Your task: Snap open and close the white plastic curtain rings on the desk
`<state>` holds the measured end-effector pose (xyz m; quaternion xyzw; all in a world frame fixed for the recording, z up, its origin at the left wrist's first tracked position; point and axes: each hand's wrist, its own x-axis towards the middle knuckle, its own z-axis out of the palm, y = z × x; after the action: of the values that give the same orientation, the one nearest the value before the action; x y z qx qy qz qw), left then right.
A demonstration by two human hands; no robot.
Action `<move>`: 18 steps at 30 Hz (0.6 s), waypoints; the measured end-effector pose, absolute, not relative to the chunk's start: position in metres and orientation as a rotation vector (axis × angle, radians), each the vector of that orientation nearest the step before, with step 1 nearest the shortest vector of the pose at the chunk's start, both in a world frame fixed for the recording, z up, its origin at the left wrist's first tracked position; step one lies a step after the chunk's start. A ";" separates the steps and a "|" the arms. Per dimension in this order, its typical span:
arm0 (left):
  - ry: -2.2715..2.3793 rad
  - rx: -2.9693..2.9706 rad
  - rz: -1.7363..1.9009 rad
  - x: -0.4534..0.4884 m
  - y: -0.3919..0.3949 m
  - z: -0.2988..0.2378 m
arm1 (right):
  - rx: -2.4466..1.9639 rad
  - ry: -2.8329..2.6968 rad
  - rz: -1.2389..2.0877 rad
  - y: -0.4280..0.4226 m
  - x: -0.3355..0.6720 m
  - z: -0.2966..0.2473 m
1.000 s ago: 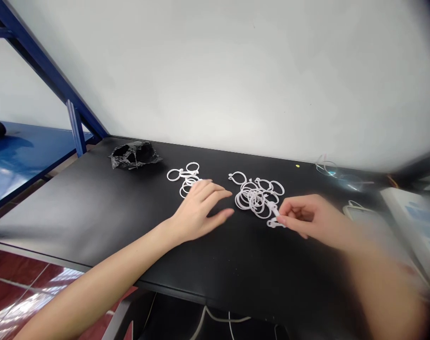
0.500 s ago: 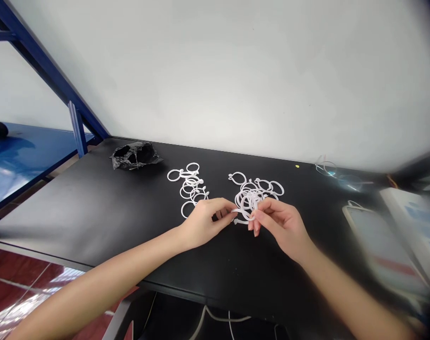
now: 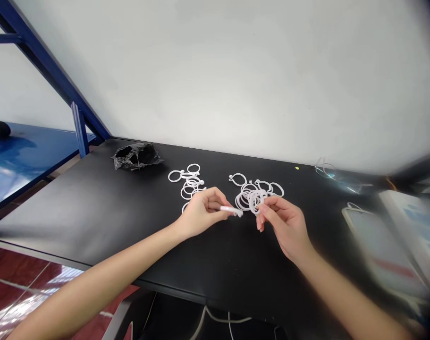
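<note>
Between the thumb and fingers of my left hand (image 3: 205,215) is a white curtain ring (image 3: 231,209), seen nearly edge-on and apart from the others. My right hand (image 3: 283,224) pinches another white ring (image 3: 256,204) at the near side of a tangled heap of rings (image 3: 248,189). Each ring carries a small eyelet or knob. To the left lies a looser group of rings (image 3: 189,182), partly covered by my left hand.
A crumpled black plastic bag (image 3: 137,157) rests at the back left of the black table (image 3: 94,203). On the right are a phone (image 3: 381,250), a white box (image 3: 413,222) and a pair of glasses (image 3: 337,177). A pale wall (image 3: 215,80) rises behind.
My left hand has drawn its ring leftward, away from the heap and the right hand. My right hand has shifted slightly right, still pinching a ring.
</note>
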<state>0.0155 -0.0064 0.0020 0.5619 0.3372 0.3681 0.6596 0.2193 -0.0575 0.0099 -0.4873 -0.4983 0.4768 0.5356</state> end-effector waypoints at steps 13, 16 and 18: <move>0.724 1.688 0.944 0.018 -0.016 0.000 | -1.168 -1.314 1.035 -0.064 0.214 0.013; 0.670 1.822 0.959 0.016 -0.020 0.005 | -1.107 -1.435 1.166 -0.068 0.211 0.012; 0.606 1.866 0.901 0.015 -0.022 0.006 | -1.074 -1.478 1.290 -0.070 0.209 0.011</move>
<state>0.0147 -0.0220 0.0063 0.7621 0.2474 0.3680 0.4717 0.2086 -0.0697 0.0105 -0.4320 -0.5943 0.5188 0.4370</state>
